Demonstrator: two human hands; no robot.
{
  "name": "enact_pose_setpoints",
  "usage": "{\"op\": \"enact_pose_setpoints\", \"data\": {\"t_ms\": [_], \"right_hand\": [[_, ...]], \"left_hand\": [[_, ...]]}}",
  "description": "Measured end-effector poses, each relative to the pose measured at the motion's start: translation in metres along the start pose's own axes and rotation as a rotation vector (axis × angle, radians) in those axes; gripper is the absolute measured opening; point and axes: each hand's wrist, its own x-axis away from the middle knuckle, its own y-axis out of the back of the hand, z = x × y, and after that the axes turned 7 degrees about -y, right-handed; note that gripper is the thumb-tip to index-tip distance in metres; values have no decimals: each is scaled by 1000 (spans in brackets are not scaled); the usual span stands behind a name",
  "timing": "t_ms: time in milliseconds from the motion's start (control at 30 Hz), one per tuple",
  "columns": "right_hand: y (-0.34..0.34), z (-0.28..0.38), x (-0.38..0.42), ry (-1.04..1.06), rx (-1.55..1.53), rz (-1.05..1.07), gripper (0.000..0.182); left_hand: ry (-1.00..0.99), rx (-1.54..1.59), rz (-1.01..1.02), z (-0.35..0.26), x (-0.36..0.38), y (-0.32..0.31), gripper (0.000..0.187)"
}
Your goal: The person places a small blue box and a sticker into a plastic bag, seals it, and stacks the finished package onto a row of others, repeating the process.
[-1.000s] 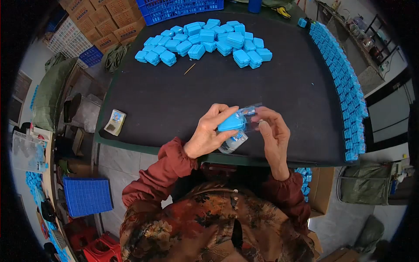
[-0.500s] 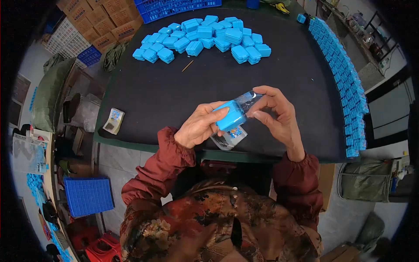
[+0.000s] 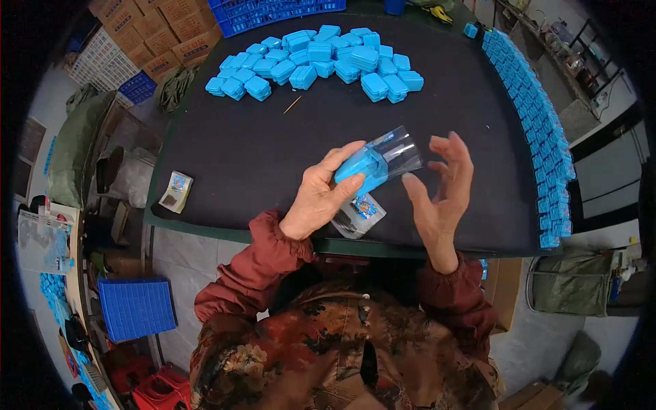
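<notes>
My left hand [image 3: 320, 195] grips a small blue box [image 3: 361, 168] with rounded corners, fingers above and thumb below. A clear plastic sleeve [image 3: 402, 152] surrounds part of the box, and its open end sticks out to the right. Just beyond that end, my right hand [image 3: 444, 195] is raised with its fingers apart, touching nothing. Under the box, near the table's front edge, lies a clear packet with a printed label [image 3: 365, 208], partly hidden by my left hand and the box.
Blue boxes are heaped [image 3: 320, 51] at the table's far side. A long row of wrapped blue boxes [image 3: 540, 130] lines the right edge. A small stack of printed cards [image 3: 178, 191] lies front left, and a thin brown stick [image 3: 292, 104] lies near the heap.
My right hand has let go of the plastic sleeve and drawn back with fingers spread. The sleeve now stands wide open around the box, which my left hand still holds.
</notes>
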Motion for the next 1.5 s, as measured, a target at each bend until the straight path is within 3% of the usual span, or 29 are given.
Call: {"op": "enact_pose_setpoints", "data": {"t_ms": [33,67,100,133,200,300,367,400,467,533,600,667,833,1033,1133,1200,1467,1500], "right_hand": [[0,1,7,-257,-214,23,81],[-4,2,12,-254,-213,24,81],[-10,2,18,-445,-396,89,82],[-16,1,23,-638,-580,150,84],[-25,2,23,-627,-611,170,85],[-30,5,19,-608,-661,87,79],[-25,-3,16,-632,-689,65,62],[-21,-5,14,-633,-688,73,62],[-9,-12,10,-790,-1101,155,43],[-8,-23,11,-779,-1152,196,35],[-9,-25,11,-815,-1293,233,33],[-15,-31,16,-790,-1229,243,34],[-17,-30,21,-684,-1019,238,38],[-3,-15,13,-656,-1147,175,41],[-2,-11,14,-605,-1054,137,36],[-1,-9,15,-512,-807,68,24],[28,-43,-3,-441,-786,-162,15],[38,-60,-3,-539,-521,-54,17]], "left_hand": [[-3,2,-2,0,-1,-2,43],[-130,-165,-13,1,-3,-5,44],[-255,-332,-23,1,-5,-8,45],[-254,-332,-18,3,-6,-11,45],[-436,-537,-30,8,-8,-20,48],[-461,-558,-15,14,-6,-31,52],[-475,-561,-18,10,-7,-31,53],[-396,-388,8,4,-7,-28,54],[-295,-28,-25,7,-9,-24,50],[22,116,-152,-2,-10,-16,46],[95,88,-164,-7,-8,-17,43],[155,40,-68,-7,-3,-21,42],[153,-5,-60,2,-1,-25,45],[261,442,17,9,3,-16,47],[279,514,36,8,4,-16,48],[279,571,124,9,5,-13,48],[270,847,234,31,13,-1,43],[256,897,239,33,15,0,43]]}}
